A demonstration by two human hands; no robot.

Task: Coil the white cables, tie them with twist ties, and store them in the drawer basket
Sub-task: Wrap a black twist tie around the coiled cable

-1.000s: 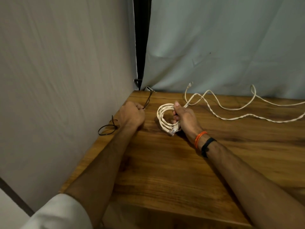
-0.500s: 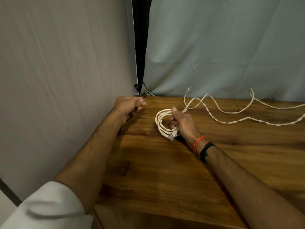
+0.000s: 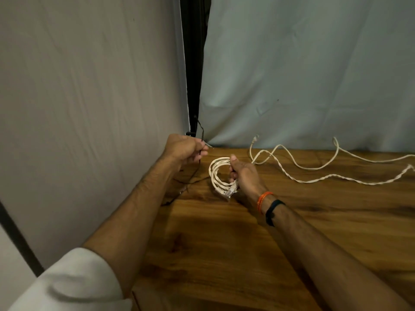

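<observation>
My right hand (image 3: 243, 173) grips a coiled white cable (image 3: 216, 173) and holds it upright just above the wooden table (image 3: 224, 243); the coil's plugs hang at its lower edge. My left hand (image 3: 183, 151) is raised at the table's far left corner and pinches a thin black twist tie (image 3: 200, 131). The tie sticks up above the fingers and trails down toward the table beneath the hand. A loose white cable (image 3: 314, 176), partly twisted, winds across the table's far right side.
Grey fabric backdrops rise at the left (image 3: 89, 108) and at the back (image 3: 303, 75), with a dark gap (image 3: 194, 63) between them at the corner. The table's left edge runs right against the left backdrop.
My left hand has lifted off the table toward the corner, carrying the black twist tie up with it. My right hand keeps the coil in about the same place.
</observation>
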